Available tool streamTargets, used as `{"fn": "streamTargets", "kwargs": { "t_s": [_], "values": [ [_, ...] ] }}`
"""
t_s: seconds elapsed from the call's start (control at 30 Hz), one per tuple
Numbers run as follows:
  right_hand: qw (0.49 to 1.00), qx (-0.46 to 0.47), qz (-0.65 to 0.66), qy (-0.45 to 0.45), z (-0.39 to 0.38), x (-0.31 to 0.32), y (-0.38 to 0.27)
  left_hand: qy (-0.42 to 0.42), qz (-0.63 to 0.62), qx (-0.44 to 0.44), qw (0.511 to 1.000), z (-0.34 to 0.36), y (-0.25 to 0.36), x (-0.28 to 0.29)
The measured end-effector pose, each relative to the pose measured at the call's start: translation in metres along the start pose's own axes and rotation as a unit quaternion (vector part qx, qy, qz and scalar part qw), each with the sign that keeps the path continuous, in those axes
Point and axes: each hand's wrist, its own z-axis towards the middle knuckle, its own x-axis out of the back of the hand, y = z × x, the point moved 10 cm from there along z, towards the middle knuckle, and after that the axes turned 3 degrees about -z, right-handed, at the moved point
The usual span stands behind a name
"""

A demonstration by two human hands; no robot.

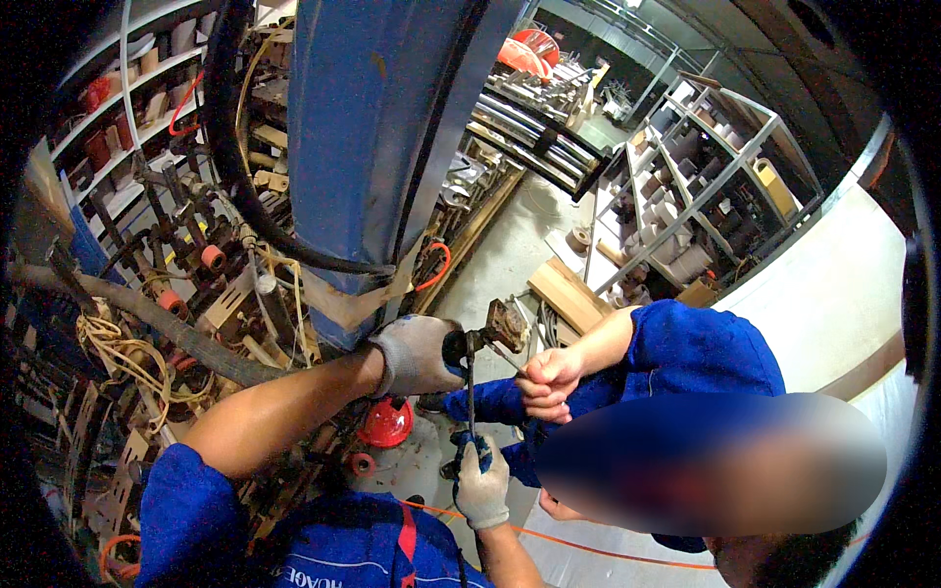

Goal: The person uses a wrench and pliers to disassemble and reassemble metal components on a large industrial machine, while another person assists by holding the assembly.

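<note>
My left hand [417,355], in a grey work glove with dark palm coating, is closed around the head end of a dark metal wrench-like bar [471,392]. Lower down, my right hand [481,482], gloved alike, grips the bar's other end. Just beyond the bar's head is a dirty, brownish metal block [508,326]; whether the two are joined I cannot tell. From the right, a co-worker's bare hand [551,380] pinches a thin rod [506,357] that slants toward the block. My left fingertips are partly hidden.
A blue column [363,127] with a thick black hose [223,127] rises ahead. Cluttered pipes and a grey hose [167,318] lie left. A red round object [386,423] sits on the floor. A shelf of rolls [676,206] stands right. An orange cable [608,555] crosses below the co-worker.
</note>
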Motion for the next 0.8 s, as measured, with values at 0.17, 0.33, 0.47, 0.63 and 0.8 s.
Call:
{"fn": "streamTargets", "kwargs": {
  "t_s": [0.17, 0.33, 0.47, 0.63, 0.8],
  "values": [
    [1.000, 0.019, 0.005, 0.020, 0.000, 0.001, 0.008, -0.003, 0.006, -0.006, 1.000, 0.001, 0.000, -0.002],
    [0.999, -0.029, 0.024, 0.000, -0.002, -0.001, 0.013, -0.011, 0.007, -0.005, 1.000, 0.003, -0.003, -0.004],
    [1.000, -0.014, 0.021, 0.014, -0.002, -0.001, 0.011, 0.001, 0.019, -0.010, 1.000, 0.004, -0.004, -0.005],
    [1.000, -0.012, -0.018, -0.002, -0.001, 0.002, -0.004, 0.002, 0.011, 0.001, 1.000, 0.002, -0.006, -0.002],
    [1.000, 0.002, -0.017, -0.010, 0.001, -0.009, 0.001, 0.013, 0.015, 0.006, 1.000, -0.009, -0.011, 0.010]
  ]
}}
